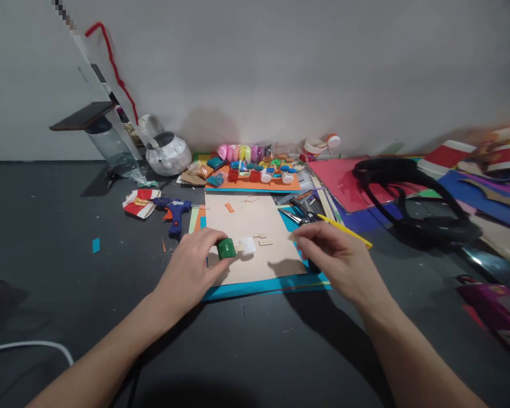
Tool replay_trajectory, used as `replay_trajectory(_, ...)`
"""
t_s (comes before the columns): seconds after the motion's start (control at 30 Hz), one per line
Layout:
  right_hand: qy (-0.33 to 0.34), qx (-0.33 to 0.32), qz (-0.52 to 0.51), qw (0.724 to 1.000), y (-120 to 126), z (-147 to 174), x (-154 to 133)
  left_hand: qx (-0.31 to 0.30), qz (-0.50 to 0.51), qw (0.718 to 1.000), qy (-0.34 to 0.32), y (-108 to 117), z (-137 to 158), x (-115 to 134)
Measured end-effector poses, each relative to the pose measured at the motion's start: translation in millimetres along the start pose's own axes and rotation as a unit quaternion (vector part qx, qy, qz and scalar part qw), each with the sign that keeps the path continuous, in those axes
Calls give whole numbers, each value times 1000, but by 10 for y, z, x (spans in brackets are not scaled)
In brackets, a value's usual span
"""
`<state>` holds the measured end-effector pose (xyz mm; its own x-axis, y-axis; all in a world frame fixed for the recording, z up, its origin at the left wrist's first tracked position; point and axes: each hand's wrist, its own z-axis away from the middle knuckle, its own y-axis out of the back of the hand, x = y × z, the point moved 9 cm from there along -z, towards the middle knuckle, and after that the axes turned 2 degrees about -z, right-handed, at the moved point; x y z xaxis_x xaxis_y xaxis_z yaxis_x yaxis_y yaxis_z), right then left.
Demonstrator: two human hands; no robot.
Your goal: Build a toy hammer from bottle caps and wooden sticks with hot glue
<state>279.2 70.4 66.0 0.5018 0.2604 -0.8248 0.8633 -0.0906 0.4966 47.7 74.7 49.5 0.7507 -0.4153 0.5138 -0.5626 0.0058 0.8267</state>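
Note:
My left hand (pixel 198 255) grips a small green bottle cap-like piece (pixel 226 248) between thumb and fingers. Thin pale sticks (pixel 239 247) stick out of its right side, and a white square piece (pixel 248 246) sits at their far end. My right hand (pixel 329 249) is raised over the right edge of the paper, thumb and forefinger pinched together; whether something tiny is between them I cannot make out. Below lies a cream sheet (pixel 238 215) on top of blue sheets (pixel 263 285). Short wooden stick pieces (pixel 265 242) rest on the cream sheet between my hands.
A blue glue gun (pixel 177 215) lies left of the paper, beside a red-and-white wrapper (pixel 141 204). Black scissors (pixel 300 215) and a yellow stick (pixel 348 231) are near my right hand. Paint pots (pixel 255 174) stand behind. A black headband-like object (pixel 425 198) sits at right.

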Motion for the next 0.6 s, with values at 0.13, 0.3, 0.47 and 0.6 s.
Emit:
replay_trajectory(0.13,-1,-136,54,989,-338,102,-26,15,78,997,25,-96,79,-65)
replay_trajectory(0.3,-8,-188,130,973,-479,68,213,18,121,988,92,-168,145,-297)
replay_trajectory(0.47,35,-109,212,971,-330,-64,348,14,102,988,111,-181,152,-378)
replay_trajectory(0.6,101,-102,274,951,-454,-155,379,13,97,990,106,-184,168,-375)
